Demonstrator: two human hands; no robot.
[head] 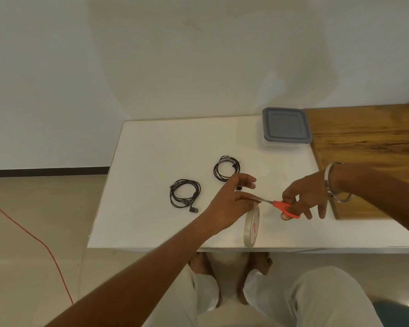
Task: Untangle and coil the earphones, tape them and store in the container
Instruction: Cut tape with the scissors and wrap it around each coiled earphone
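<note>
Nearest me, the tape roll (252,226) stands on edge by the front of the smooth white table (151,142), a thin translucent ring with pink print inside its core. My left hand (229,204) is over its top, thumb and forefinger pinched together as if on a strip drawn off it, though the strip itself is too clear to make out; the other fingers arch loosely above. My right hand (305,197), steel bangle (335,185) on the wrist, grips the orange plastic handles of the scissors (281,206), slim metal blades pointing left, right at that pinch. Further out lie two black earphone coils, thin rubbery cord in neat rings: the left coil (185,195) with an earbud poking out, the far coil (226,168) just beyond my fingertips. At the back right sits the square clear container (286,126), grey lid on, beside a grainy wooden board (368,142).
</note>
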